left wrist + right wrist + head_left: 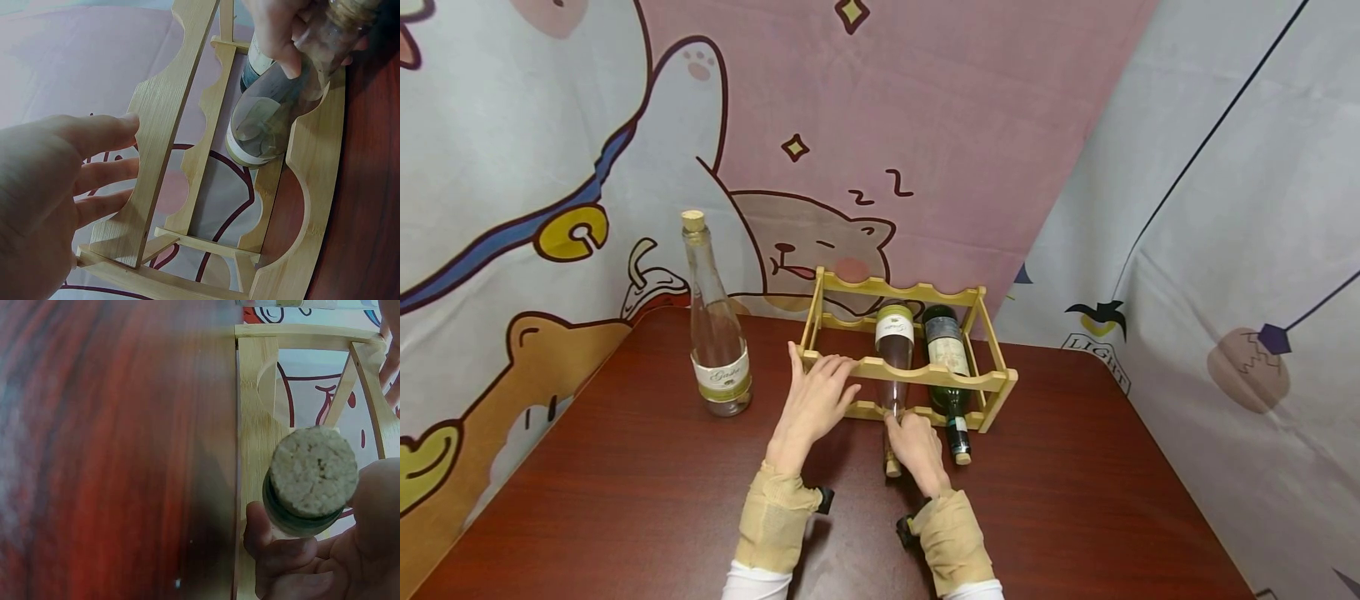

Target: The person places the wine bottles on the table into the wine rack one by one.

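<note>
A wooden wine rack [940,379] stands on the table. Inside its lower tier a clear glass bottle [894,350] with a white label lies neck forward, and my right hand [917,446] grips its neck. The cork of that bottle [315,472] faces the right wrist camera, with fingers curled round the glass behind it. My left hand [816,396] rests on the rack's upper front rail near its left end; in the left wrist view the thumb and fingers of that hand [56,169] lie against the rail [159,125]. A dark green wine bottle [946,342] lies in the rack, right of the clear one.
Another corked clear bottle [718,350] stands upright on the table, left of the rack. The reddish-brown table [625,492] meets a cartoon-printed cloth [925,150] behind the rack, and more cloth hangs at both sides.
</note>
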Available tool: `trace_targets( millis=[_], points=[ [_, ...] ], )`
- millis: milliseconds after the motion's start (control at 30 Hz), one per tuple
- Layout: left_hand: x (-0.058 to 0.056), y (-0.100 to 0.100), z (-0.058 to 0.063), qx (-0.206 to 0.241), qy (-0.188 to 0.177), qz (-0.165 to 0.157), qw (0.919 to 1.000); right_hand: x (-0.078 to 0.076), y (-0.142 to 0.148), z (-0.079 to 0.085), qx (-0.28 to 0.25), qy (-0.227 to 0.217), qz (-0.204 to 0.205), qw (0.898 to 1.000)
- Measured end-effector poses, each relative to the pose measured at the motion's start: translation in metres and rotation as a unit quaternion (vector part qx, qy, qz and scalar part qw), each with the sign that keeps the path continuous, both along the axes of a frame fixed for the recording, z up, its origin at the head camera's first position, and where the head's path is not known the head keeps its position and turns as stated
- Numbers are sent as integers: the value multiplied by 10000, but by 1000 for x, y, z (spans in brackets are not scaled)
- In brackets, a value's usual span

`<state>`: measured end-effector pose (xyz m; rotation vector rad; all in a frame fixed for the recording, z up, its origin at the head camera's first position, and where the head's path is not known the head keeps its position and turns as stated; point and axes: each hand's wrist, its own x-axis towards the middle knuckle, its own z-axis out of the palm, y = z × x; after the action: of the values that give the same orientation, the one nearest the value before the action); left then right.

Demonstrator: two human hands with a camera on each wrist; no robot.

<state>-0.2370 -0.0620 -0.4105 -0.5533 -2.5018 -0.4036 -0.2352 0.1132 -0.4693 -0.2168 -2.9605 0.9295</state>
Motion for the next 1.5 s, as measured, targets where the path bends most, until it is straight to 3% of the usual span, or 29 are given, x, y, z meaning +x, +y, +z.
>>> trace_targets(
  millis=[533, 967, 1100, 1233, 1500],
  points=[
    [0, 1, 1, 22, -54, -9, 10000, -2, 4, -1, -145, -240, 3, 9996],
    [-1, 1, 0, -6, -56, 23, 10000, 1, 2, 3, 247, 42, -149, 9996],
    [-1, 1, 0, -2, -53, 35, 10000, 2, 2, 6, 430, 369, -210, 9982],
    [-1, 1, 0, 2, -76, 32, 10000, 4, 4, 11, 704, 966, -226, 9926],
    [0, 1, 0, 53, -34, -4, 10000, 12, 11, 30, 1075, 2314, -148, 9668]
  ],
)
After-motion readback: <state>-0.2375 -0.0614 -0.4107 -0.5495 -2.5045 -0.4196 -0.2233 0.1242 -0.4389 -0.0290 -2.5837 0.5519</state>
